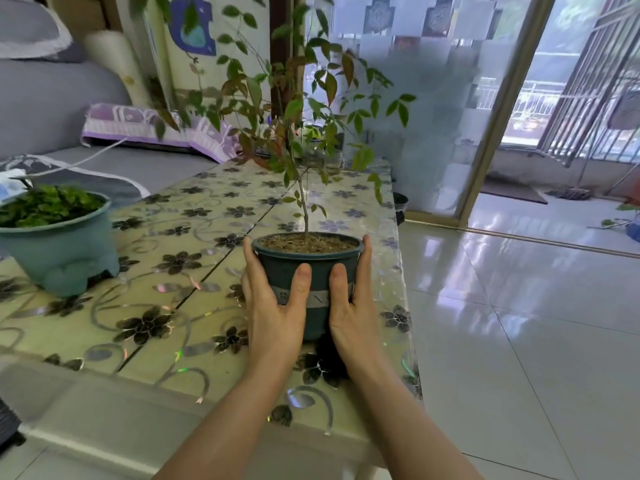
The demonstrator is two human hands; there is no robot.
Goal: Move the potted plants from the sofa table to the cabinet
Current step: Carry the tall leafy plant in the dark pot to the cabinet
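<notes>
So both hands are wrapped around the dark green pot [306,271] near the right edge of the table [166,258]. The left hand [273,299] cups the pot's left side with the thumb laid flat up the front wall and the fingers curled around the far side, and the right hand [353,303] mirrors it on the right, thumb up the front too. Both thumbs sit on or just above the grey band that runs around the pot's middle. The pot stands upright, rim up, with brown soil showing at the top. A thin stem [304,206] rises pretty much straight up out of the soil, leaning just a touch to the left, so the long axis of the whole plant is vertical, and the leafy top [294,105] fans out wide above, green with some reddish leaves. Can't really tell if the pot's base is resting on the table or a hair off it, since the hands hide the bottom. Over at the left edge of the table sits a second plant, low and bushy, in a teal pot [62,244] with little feet, well apart from the first one. The table wears a flowery plastic cover, a grey sofa [52,98] runs behind it on the left, and shiny floor tiles [519,341] fill the right.
</notes>
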